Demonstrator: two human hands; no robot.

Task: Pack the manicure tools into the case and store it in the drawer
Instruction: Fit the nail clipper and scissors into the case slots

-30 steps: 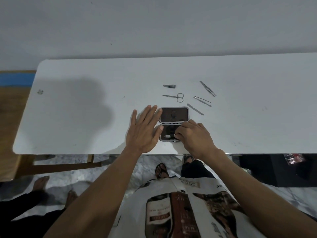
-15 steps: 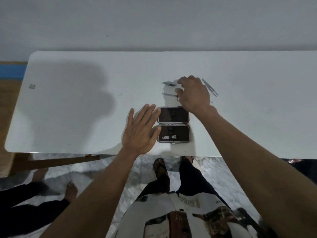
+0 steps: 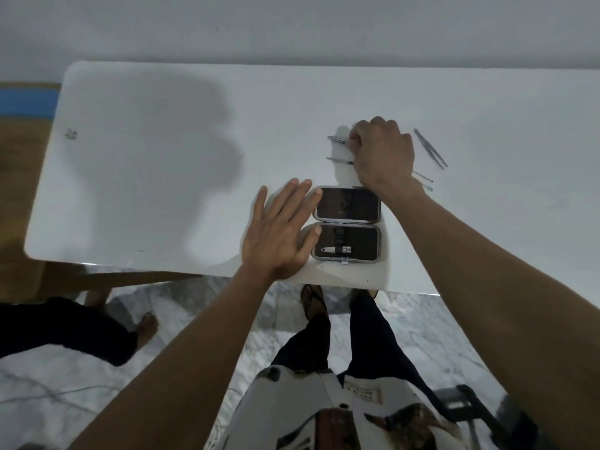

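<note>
The open manicure case lies near the front edge of the white table. One nail clipper is strapped into the case's near half. My left hand rests flat on the table, its fingertips touching the case's left side. My right hand is beyond the case, thumb and forefinger pinched on the right end of a small nail clipper that lies on the table. The scissors stick out from under that hand. Tweezers and two thin tools lie to the right.
The table's front edge runs just below the case. Another person's leg and bare foot are on the marble floor at lower left. My own legs and sandals stand under the table edge. A dark metal object sits at lower right.
My right hand left the case's near half, reached out over the loose tools and closed its fingers on the small nail clipper. My left hand stayed flat beside the case.
</note>
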